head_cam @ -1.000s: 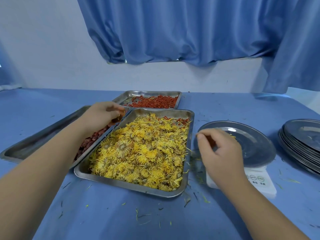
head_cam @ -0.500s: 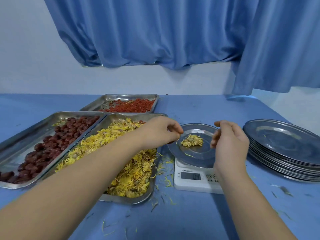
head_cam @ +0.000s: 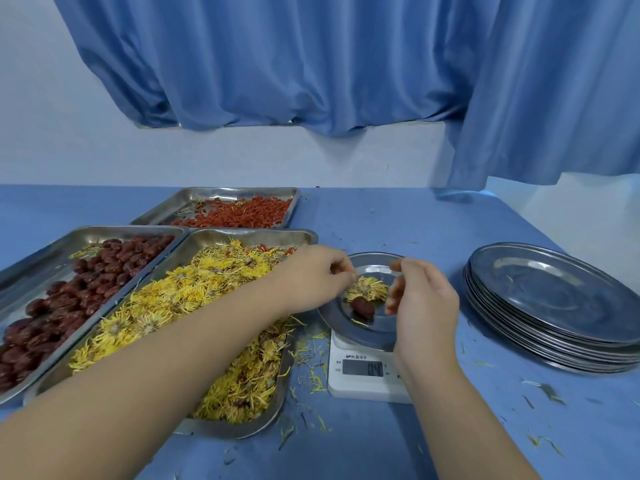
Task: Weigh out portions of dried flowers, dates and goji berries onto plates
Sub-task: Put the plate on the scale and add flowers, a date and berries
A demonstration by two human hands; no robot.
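**Mia:** Where the scale [head_cam: 363,372] stands on the table [head_cam: 398,220], what sits on top?

**Ben:** A round metal plate [head_cam: 375,263]. One yellow flower [head_cam: 369,289] lies in it. One dark red date [head_cam: 363,308] lies just beside the flower, on the near side.

**Mia:** Where are the hands?

**Ben:** Both are over the plate. The left hand [head_cam: 313,278] reaches in across the flower tray [head_cam: 256,234]. Its fingers are curled, and the tips are at the flower's left edge. I cannot tell if they pinch anything.

**Mia:** And the other one?

**Ben:** The right hand [head_cam: 420,303] is over the right side of the plate. Its fingers are bent loosely, with the thumb and first finger apart. I see nothing in them.

**Mia:** What is in the trays?

**Ben:** There are three metal trays on the left. The flower tray is just beside the scale and is heaped with yellow flowers. The date tray [head_cam: 86,233] sits right against its left side. The goji tray [head_cam: 235,191] is behind them, with red berries in it.

**Mia:** What is on the right?

**Ben:** A stack [head_cam: 554,296] of metal plates, apart from the scale. Petal bits [head_cam: 313,375] lie on the blue table near the scale. The scale's little screen shows numbers, but they are too blurry to read. A blue curtain [head_cam: 311,64] hangs at the back.
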